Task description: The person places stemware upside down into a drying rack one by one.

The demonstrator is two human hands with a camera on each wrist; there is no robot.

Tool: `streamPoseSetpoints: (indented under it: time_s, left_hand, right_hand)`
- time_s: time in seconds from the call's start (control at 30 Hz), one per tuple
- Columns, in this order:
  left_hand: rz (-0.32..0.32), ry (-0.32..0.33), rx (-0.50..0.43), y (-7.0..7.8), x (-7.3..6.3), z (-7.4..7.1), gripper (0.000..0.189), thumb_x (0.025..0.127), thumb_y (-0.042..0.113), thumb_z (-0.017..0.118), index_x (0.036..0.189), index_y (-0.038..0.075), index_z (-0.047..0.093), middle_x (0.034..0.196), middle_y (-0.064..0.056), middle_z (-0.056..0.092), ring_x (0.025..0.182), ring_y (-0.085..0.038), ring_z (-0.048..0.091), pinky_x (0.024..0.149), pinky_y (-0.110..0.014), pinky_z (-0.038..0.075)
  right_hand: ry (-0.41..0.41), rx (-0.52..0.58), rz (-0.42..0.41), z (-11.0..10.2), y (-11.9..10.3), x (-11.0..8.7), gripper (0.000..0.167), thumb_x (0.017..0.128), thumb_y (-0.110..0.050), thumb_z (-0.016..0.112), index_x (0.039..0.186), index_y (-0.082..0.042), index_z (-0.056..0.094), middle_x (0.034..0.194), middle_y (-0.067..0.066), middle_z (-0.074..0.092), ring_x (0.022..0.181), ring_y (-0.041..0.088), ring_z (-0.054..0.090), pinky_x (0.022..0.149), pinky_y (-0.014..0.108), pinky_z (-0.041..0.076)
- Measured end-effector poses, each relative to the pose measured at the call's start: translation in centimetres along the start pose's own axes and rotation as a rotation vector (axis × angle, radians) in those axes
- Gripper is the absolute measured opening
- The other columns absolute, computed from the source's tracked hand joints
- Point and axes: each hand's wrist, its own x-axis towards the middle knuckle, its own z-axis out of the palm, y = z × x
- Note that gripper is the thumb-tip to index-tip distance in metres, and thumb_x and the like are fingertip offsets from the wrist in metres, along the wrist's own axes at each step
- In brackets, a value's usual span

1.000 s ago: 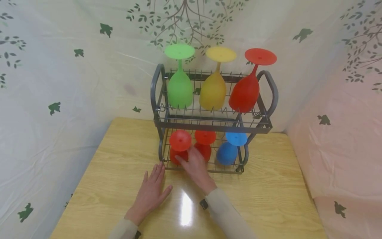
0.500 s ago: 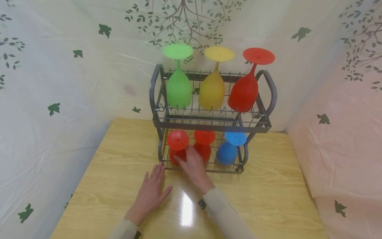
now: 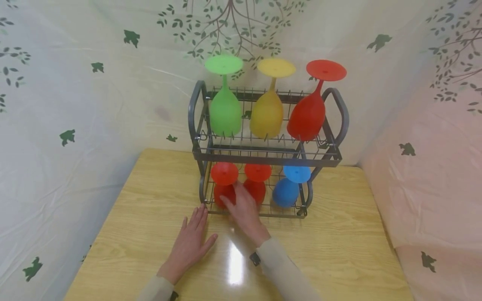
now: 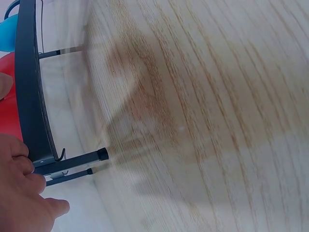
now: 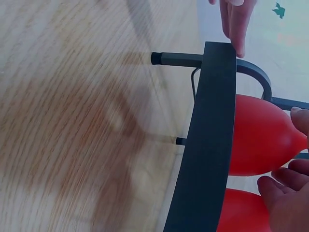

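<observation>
On the lower tier of the black dish rack (image 3: pixel 263 159), a red plastic wine glass (image 3: pixel 224 173) stands upside down at the left. My right hand (image 3: pixel 244 209) holds it, thumb on one side and fingers on the other near where bowl meets stem, as the right wrist view shows. A second red wine glass (image 3: pixel 258 170) sits just right of it, partly behind my hand. Further right is a blue wine glass (image 3: pixel 285 192), also foot up. My left hand (image 3: pixel 188 238) has its fingers extended, their tips touching the rack's lower front left corner.
Upside-down green (image 3: pixel 226 113), yellow (image 3: pixel 266 117) and red (image 3: pixel 306 117) wine glasses line the upper tier, the red one leaning right. The rack stands on a wooden table (image 3: pixel 339 234). Behind hangs a pale cloth (image 3: pixel 94 96) with leaf prints.
The held red wine glass's foot has shifted slightly left, then slightly back toward the upper tier, with my right hand staying on it. My left hand has kept its place.
</observation>
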Motion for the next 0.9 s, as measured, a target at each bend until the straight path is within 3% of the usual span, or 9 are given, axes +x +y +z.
streamPoseSetpoints:
  time_s: [0.27, 0.5, 0.9]
  left_hand:
    - [0.003, 0.015, -0.013, 0.1, -0.2, -0.5, 0.085, 0.098, 0.048, 0.065, 0.157, -0.004, 0.034, 0.169, -0.018, 0.021, 0.153, -0.041, 0.027, 0.117, -0.069, 0.028]
    - [0.012, 0.030, -0.004, 0.1, -0.2, -0.9, 0.083, 0.098, 0.048, 0.064, 0.157, -0.003, 0.037, 0.168, -0.017, 0.024, 0.153, -0.041, 0.027, 0.118, -0.068, 0.026]
    - [0.050, 0.155, -0.006, 0.1, 0.1, -2.1, 0.074, 0.094, 0.039, 0.069, 0.150, -0.004, 0.047, 0.161, -0.021, 0.040, 0.149, -0.042, 0.036, 0.119, -0.068, 0.024]
  right_hand:
    - [-0.005, 0.076, -0.031, -1.0, 0.2, -1.7, 0.070, 0.097, -0.028, 0.074, 0.158, -0.026, 0.041, 0.158, -0.003, 0.048, 0.142, 0.021, 0.049, 0.112, 0.049, 0.045]
    - [-0.031, 0.084, -0.001, -2.6, 0.4, -3.9, 0.070, 0.098, -0.037, 0.072, 0.158, -0.015, 0.043, 0.161, 0.005, 0.046, 0.145, 0.027, 0.045, 0.114, 0.055, 0.042]
    - [-0.016, 0.148, 0.051, -5.8, 1.2, -7.0, 0.066, 0.098, -0.030, 0.072, 0.155, -0.009, 0.047, 0.161, -0.003, 0.044, 0.148, 0.026, 0.042, 0.118, 0.054, 0.036]
